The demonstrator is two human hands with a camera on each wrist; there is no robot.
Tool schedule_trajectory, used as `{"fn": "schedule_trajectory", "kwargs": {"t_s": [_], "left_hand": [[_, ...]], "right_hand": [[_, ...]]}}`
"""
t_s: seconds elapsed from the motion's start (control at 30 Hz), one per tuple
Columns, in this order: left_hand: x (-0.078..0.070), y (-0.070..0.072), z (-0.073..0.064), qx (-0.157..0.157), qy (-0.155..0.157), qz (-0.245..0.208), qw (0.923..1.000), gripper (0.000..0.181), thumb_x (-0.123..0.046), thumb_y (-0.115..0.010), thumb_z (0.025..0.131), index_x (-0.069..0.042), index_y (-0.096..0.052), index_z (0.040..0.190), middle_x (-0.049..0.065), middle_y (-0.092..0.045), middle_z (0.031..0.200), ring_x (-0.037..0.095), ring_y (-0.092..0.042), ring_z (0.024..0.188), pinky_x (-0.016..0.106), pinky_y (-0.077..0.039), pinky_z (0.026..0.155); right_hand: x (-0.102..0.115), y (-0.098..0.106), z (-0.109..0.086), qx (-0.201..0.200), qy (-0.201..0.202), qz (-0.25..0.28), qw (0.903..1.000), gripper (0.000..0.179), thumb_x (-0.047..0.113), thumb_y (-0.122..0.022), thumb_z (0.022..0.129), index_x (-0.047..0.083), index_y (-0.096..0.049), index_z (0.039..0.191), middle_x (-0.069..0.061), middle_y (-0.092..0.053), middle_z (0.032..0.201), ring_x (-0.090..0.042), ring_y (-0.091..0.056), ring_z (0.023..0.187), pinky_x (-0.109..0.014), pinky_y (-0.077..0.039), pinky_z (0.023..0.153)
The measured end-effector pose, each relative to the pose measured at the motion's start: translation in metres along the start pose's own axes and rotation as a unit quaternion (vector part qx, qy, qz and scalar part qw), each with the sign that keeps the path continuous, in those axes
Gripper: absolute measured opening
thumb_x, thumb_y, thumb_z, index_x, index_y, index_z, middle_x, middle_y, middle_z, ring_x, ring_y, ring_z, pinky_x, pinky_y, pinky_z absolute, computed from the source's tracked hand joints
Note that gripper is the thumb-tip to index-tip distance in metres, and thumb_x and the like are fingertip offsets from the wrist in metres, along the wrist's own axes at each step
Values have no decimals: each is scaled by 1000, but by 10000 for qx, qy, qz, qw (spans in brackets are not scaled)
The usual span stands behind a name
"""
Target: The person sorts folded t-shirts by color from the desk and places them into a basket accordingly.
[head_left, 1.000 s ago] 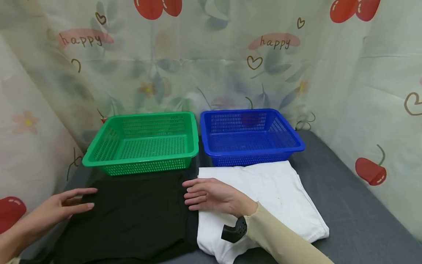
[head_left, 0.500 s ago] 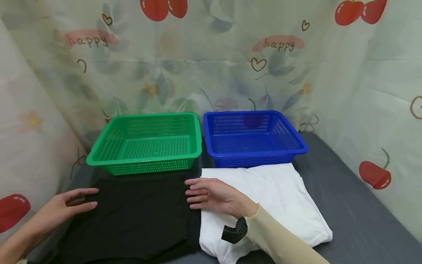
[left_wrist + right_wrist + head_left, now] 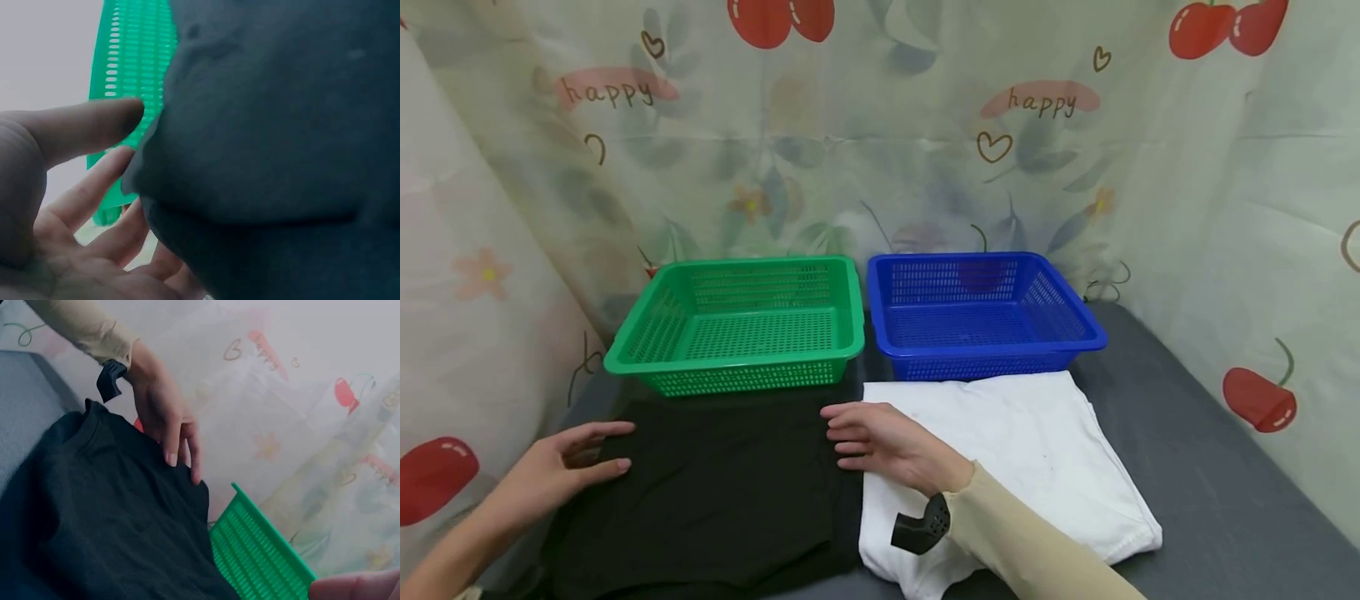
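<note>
A folded black garment [image 3: 715,500] lies on the left part of the dark surface. At its left edge is my left hand [image 3: 561,471], thumb and fingers apart and loosely extended. In the left wrist view the left fingertips [image 3: 128,153] are right at the cloth's edge, and some of them pass behind it. My right hand [image 3: 895,446] is at the black garment's right side, fingers loosely extended toward it, overlapping a folded white garment [image 3: 1030,458] in the head view. Only a bit of the right hand [image 3: 359,587] shows in the right wrist view.
Behind the black garment stands a green plastic basket [image 3: 730,365] with nothing in it. A blue basket [image 3: 992,348], also empty, stands behind the white garment. A printed curtain [image 3: 910,100] hangs at the back and sides. The grey-covered table [image 3: 1210,500] extends to the right.
The head view has shifted slightly, so the baskets and garments appear a little further right. Both hands stay beside the black garment, their poses nearly the same.
</note>
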State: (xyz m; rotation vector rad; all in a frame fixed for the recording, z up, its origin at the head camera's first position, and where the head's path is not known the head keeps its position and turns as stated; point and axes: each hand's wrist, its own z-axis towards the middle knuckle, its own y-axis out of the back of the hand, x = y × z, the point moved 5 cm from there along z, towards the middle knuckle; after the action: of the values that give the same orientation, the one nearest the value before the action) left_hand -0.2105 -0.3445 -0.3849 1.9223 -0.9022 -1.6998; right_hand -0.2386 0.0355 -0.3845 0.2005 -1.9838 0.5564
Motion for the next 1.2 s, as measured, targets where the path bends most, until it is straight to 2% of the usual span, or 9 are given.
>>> {"fn": "schedule_trajectory", "kwargs": {"t_s": [0.2,0.4,0.57,0.67,0.8,0.9,1.0,1.13,1.2], "left_hand": [[-6,-2,-6,-461,-297,441,9975,65,-44,-69,92,-4,-53,141,34,-42,140,53,-50,117,54,-51,82],[-12,-6,-2,-98,-257,456,9986,60,-41,-65,95,-1,-53,139,29,-50,135,36,-58,107,40,-51,74],[-8,-8,-1,62,-60,54,9999,62,-42,-66,94,-4,-52,141,29,-45,141,33,-60,108,36,-50,71],[-5,-8,-1,-12,11,-261,9997,65,-43,-67,93,-6,-49,144,29,-38,145,41,-55,116,38,-51,75],[-4,-7,0,-69,-61,-426,9990,68,-41,-68,93,-7,-45,147,29,-36,147,48,-46,124,39,-51,79],[-6,-7,1,-89,-118,-301,9994,68,-42,-69,92,-9,-46,147,27,-40,146,47,-47,123,39,-50,78],[-10,-9,-1,-242,-260,-24,9994,65,-40,-70,92,-7,-50,144,27,-44,143,46,-49,121,46,-51,80],[-15,-13,-2,-503,-502,475,9963,64,-41,-72,89,-6,-54,140,29,-46,139,48,-50,116,55,-49,79],[-20,-16,-2,-708,-786,807,9911,62,-41,-75,87,-7,-58,136,28,-50,135,47,-53,111,56,-48,77]], "right_hand": [[-1,-12,7,183,104,-206,9996,41,16,-57,99,3,-56,138,-15,-55,135,-29,-52,119,-42,-44,96],[2,-13,5,-147,206,-1234,9920,40,16,-66,91,14,-65,131,-7,-55,132,-31,-53,110,-45,-45,91],[-5,-17,14,217,-32,-807,9965,48,12,-70,89,16,-60,136,-10,-50,137,-32,-52,115,-48,-45,93],[-11,-22,24,327,-98,-949,9949,52,9,-74,86,16,-62,136,-10,-57,126,-23,-58,95,-42,-49,84],[-17,-28,32,96,-14,-1208,9926,52,-1,-76,81,14,-66,130,-9,-62,115,-19,-63,81,-38,-54,76],[-16,-25,30,-205,112,-1226,9922,55,-9,-73,77,13,-68,127,-8,-61,119,-22,-66,88,-39,-55,75],[-7,-18,24,-447,302,-1269,9904,57,-13,-71,73,13,-70,124,-8,-62,120,-11,-55,62,-29,-50,59],[7,-2,15,-580,513,-1199,9898,59,-15,-69,69,8,-70,124,-11,-59,127,-13,-59,75,-26,-50,65],[10,5,13,-601,542,-1136,9902,60,-16,-67,69,5,-68,125,-11,-56,131,-21,-60,103,-30,-52,80]]}}
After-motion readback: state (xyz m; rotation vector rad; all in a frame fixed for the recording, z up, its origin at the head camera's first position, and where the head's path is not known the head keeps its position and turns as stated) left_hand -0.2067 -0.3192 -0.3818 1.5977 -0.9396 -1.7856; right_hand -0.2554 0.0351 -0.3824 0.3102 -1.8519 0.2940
